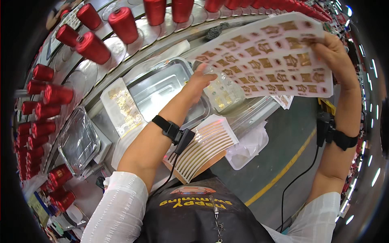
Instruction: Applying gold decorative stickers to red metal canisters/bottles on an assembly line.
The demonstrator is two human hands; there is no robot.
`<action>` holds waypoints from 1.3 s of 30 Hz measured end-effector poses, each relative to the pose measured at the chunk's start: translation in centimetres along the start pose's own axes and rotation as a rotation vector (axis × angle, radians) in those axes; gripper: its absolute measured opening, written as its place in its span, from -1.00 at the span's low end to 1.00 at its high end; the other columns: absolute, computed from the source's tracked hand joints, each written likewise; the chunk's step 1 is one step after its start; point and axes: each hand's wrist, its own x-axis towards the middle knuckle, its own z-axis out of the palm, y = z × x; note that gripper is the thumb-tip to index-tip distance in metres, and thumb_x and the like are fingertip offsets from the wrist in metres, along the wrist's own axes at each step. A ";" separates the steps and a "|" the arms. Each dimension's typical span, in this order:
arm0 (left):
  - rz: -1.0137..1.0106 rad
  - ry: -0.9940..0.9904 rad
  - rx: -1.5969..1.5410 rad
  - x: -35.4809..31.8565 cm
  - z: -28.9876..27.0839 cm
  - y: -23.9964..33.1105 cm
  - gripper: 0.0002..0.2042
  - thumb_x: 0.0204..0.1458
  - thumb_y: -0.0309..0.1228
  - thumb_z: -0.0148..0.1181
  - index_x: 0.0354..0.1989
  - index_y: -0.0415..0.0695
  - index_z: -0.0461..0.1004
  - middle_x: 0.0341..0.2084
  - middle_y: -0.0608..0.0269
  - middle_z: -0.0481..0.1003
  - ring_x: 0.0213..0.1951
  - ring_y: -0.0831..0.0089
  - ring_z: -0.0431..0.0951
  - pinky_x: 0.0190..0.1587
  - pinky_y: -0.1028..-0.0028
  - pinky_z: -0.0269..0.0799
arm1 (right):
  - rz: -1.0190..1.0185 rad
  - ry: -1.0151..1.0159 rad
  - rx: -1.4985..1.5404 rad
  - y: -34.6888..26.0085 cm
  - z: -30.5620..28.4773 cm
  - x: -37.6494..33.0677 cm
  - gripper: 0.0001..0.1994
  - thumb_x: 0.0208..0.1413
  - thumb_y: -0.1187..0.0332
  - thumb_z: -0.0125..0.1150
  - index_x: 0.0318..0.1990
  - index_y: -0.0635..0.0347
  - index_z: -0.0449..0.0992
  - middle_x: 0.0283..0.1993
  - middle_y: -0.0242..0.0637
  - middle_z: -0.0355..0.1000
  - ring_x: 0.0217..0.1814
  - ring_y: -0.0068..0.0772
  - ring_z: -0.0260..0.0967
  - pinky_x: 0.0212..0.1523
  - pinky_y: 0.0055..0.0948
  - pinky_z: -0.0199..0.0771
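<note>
A large white sheet (267, 56) covered with rows of gold embroidered patches and small dark red dots is held up in front of me. My right hand (334, 52) grips its right edge, thumb on the front. My left hand (200, 81) reaches to the sheet's lower left corner and also touches a clear plastic bag of small gold pieces (223, 93). Both wrists wear black straps with small devices and cables.
A shiny metal tray (162, 87) lies under my left hand. A second clear-wrapped tray (79, 139) sits at the left. Sheets with gold strips (206, 146) and gold patches (121, 107) lie on the bench. Several red thread cones (123, 24) line the machine behind.
</note>
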 end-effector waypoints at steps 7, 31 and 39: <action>0.140 -0.128 -0.172 -3.9 -0.5 3.1 -0.74 -0.02 -0.40 0.07 -0.13 -0.15 0.38 -0.21 0.27 0.46 -0.19 0.54 0.37 -0.12 0.49 0.21 | 0.034 0.111 0.100 -0.1 -1.9 -1.5 -0.71 -0.08 0.49 -0.04 -0.16 0.30 0.47 -0.31 -0.39 0.46 -0.36 -0.65 0.36 -0.29 -0.61 0.36; 0.279 0.700 0.482 -41.3 -21.0 21.2 -0.70 -0.07 -0.47 -0.02 -0.15 -0.31 0.40 -0.30 0.21 0.49 -0.31 0.50 0.50 -0.23 0.51 0.39 | 0.137 -0.362 1.212 -17.6 29.2 6.2 -0.65 -0.16 0.60 -0.01 -0.11 0.40 0.35 -0.18 -0.11 0.41 -0.23 -0.27 0.44 -0.22 -0.31 0.50; 0.140 1.020 0.559 -42.1 -29.1 15.3 -0.73 -0.10 -0.43 -0.01 -0.23 -0.31 0.41 -0.39 0.17 0.48 -0.41 0.48 0.48 -0.38 0.48 0.37 | 0.161 -0.392 0.920 -20.5 38.1 7.2 -0.58 -0.15 0.48 0.05 -0.04 0.39 0.29 -0.25 -0.22 0.36 -0.25 -0.35 0.36 -0.23 -0.32 0.43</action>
